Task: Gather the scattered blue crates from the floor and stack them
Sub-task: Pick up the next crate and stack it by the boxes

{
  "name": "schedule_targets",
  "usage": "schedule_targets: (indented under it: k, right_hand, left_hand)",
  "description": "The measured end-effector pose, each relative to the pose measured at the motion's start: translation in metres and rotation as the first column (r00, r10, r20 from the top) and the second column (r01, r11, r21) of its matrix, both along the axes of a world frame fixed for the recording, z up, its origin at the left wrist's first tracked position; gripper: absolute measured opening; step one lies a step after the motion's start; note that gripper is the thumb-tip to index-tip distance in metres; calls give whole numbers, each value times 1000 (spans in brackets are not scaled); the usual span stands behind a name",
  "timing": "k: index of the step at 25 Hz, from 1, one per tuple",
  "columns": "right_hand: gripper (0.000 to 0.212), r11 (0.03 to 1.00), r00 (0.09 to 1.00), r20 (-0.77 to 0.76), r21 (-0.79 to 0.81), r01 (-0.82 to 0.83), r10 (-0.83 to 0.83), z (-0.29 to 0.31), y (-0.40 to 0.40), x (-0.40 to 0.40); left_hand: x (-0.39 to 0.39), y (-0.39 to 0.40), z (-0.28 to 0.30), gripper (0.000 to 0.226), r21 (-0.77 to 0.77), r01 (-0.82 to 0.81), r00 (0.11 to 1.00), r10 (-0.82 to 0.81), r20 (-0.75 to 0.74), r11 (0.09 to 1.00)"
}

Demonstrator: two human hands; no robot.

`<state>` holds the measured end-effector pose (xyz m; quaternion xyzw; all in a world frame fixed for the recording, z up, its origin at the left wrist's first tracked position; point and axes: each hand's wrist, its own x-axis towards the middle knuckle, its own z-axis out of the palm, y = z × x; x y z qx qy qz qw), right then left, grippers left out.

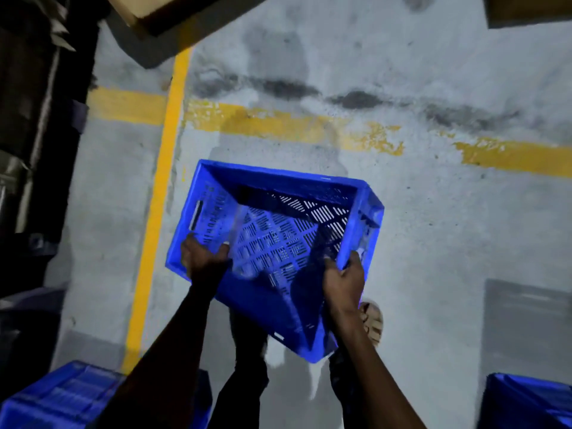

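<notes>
A blue crate (278,243) is held up off the grey floor (433,227), tilted so its open top faces the camera and its slotted bottom shows inside. It sits between the two hands, in front of the person's body, just right of the long yellow line (154,212) painted on the floor.

The left hand (202,258) is closed over the near left rim, thumb inside the wall and fingers wrapped outside, below the handle slot. The right hand (343,280) is clamped on the near right corner, thumb up along the outer edge; its fingers seem to curl inside, though shadow hides them.

A second crate (62,397) lies at the lower left and a third crate (526,400) at the lower right, both well apart from the held one. A sandalled foot (371,323) shows just below the right wrist
</notes>
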<state>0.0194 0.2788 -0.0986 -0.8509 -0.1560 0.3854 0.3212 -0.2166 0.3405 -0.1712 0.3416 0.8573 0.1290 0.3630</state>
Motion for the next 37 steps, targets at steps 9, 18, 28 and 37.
schedule_targets:
  k: [9, 18, 28, 37]
  right_hand:
    - [36, 992, 980, 158, -57, -111, 119, 251, -30, 4]
    - [18, 982, 968, 197, 134, 131, -156, 477, -162, 3]
    - [38, 887, 917, 16, 257, 383, -400, 539, -317, 8]
    - [6, 743, 690, 278, 273, 611, -669, 524, -468, 44]
  left_hand:
    - [48, -41, 215, 87, -103, 18, 961, 11, 276, 995]
    - [36, -63, 365, 84, -11, 272, 940, -264, 218, 962]
    - [45, -68, 425, 57, 63, 380, 915, -385, 119, 923]
    - [136, -126, 429, 76, 195, 525, 727, -556, 402, 828]
